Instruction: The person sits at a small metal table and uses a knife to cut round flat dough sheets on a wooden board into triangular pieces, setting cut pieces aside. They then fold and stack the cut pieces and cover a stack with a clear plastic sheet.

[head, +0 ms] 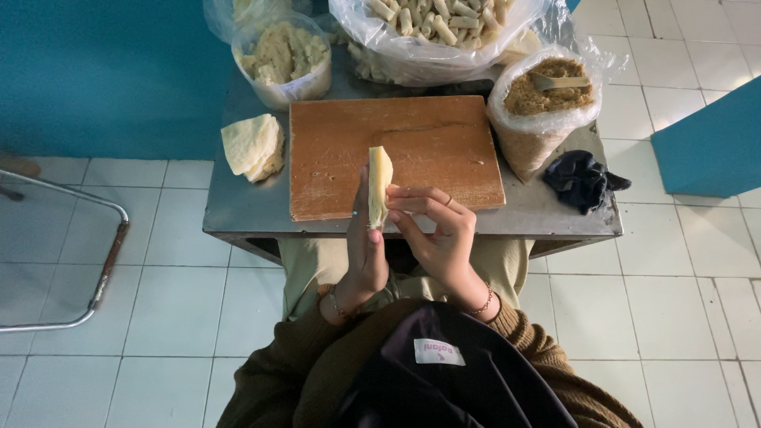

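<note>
Both my hands up over the table edge, a pale folded wrapper pinched between them.

From the head view: my left hand (366,254) stands upright with its fingers flat against the back of the thin yellowish wrapper (380,184), thumb closed on its lower edge, so the sheet stays on end and doesn't flop. My right hand (438,234) comes in from the other side, fingertips (399,193) pressed on the wrapper's face, grasping it, as if pinching the fold. Just beyond my fingers lies the wooden board (412,147). Off past my left hand sits a stack of the same pale sheets (252,146); farther out, a bag of crumbly filling (281,54). Beyond my right fingers stands a bag of brown crumbs (547,99), near a dark cloth (581,179), and a big bag of finished rolls (432,24).
</note>
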`<action>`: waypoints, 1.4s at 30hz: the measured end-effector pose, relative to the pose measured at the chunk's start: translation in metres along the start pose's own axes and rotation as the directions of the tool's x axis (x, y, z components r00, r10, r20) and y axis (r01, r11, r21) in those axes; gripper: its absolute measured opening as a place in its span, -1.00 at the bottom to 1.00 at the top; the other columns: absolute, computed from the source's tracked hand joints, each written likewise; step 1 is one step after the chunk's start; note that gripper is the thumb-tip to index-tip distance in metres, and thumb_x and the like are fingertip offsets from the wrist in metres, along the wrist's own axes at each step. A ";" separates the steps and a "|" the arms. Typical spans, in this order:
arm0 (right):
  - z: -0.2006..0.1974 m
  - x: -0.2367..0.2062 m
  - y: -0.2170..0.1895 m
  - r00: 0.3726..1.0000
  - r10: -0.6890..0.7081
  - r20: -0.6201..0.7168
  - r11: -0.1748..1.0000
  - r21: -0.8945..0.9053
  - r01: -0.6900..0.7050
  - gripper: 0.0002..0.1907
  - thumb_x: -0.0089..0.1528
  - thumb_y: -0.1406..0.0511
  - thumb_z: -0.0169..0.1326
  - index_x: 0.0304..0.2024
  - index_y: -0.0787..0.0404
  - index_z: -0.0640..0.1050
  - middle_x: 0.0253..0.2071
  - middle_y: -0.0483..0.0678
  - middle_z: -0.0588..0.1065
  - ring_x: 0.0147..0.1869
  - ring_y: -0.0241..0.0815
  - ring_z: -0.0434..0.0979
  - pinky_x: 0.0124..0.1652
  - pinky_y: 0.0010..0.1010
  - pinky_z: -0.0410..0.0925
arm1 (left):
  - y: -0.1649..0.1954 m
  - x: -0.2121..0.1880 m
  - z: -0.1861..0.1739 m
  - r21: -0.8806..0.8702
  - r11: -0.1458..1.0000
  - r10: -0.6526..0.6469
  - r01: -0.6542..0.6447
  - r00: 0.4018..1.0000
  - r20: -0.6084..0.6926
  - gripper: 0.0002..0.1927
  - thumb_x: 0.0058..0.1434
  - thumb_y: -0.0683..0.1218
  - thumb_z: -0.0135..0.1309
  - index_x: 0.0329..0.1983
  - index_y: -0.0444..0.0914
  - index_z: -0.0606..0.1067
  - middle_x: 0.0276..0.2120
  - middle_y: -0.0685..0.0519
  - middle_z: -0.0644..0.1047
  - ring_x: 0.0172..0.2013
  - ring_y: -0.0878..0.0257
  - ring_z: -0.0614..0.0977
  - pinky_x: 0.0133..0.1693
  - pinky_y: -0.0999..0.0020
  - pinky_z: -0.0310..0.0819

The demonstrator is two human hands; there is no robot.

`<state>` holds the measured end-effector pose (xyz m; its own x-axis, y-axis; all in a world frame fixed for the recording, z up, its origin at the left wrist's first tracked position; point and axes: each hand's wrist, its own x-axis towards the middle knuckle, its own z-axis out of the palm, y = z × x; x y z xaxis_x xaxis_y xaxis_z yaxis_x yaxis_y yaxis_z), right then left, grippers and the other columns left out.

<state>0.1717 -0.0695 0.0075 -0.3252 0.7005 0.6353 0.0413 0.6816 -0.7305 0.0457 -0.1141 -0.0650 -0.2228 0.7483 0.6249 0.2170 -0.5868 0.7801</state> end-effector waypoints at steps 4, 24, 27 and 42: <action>0.003 -0.002 0.000 1.000 0.005 -0.013 1.000 0.017 -0.005 -0.83 0.15 0.53 0.30 -0.22 0.32 0.65 -0.04 0.00 0.60 0.12 -0.14 0.65 0.09 -0.38 0.52 | 0.005 -0.002 -0.001 -0.059 0.997 -0.053 0.052 0.998 -0.023 -0.26 0.56 0.16 -0.28 0.56 -0.44 0.00 0.48 -0.31 0.19 0.47 -0.05 0.29 0.46 0.10 0.17; -0.001 0.000 0.015 0.951 0.263 0.160 0.864 0.400 -0.306 -0.88 0.35 0.39 0.07 -0.15 0.38 0.50 -0.02 -0.03 0.50 0.09 -0.28 0.52 0.09 -0.44 0.43 | -0.010 -0.003 0.006 -0.686 0.668 -0.439 0.289 0.897 -0.050 -0.37 0.58 0.09 -0.38 0.53 -0.43 0.10 0.20 -0.16 0.46 0.16 0.18 0.54 0.23 0.25 0.45; -0.006 0.000 0.027 0.898 0.400 0.185 0.749 0.499 -0.436 -0.92 0.36 0.40 0.04 -0.16 0.36 0.47 -0.05 -0.04 0.54 0.00 -0.31 0.51 0.05 -0.43 0.42 | -0.013 -0.001 0.007 -0.714 0.640 -0.508 0.285 0.853 -0.115 -0.35 0.57 0.12 -0.33 0.47 -0.48 0.18 0.17 -0.20 0.48 0.13 0.13 0.56 0.19 0.20 0.47; -0.007 -0.007 0.029 0.919 0.373 0.130 0.878 0.270 -0.395 -0.85 0.38 0.40 0.09 -0.02 0.34 0.48 -0.16 -0.05 0.59 -0.07 -0.32 0.67 -0.06 -0.50 0.53 | -0.014 -0.003 0.009 -0.785 0.550 -0.601 0.286 0.787 -0.135 -0.37 0.59 0.13 -0.31 0.41 -0.49 0.21 0.15 -0.18 0.49 0.14 0.13 0.56 0.19 0.19 0.46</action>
<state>0.1816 -0.0533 -0.0167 -0.4064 0.8702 0.2786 -0.0908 0.2650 -0.9600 0.0522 -0.1050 -0.0784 -0.4347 0.9002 0.0271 -0.6898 -0.3521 0.6326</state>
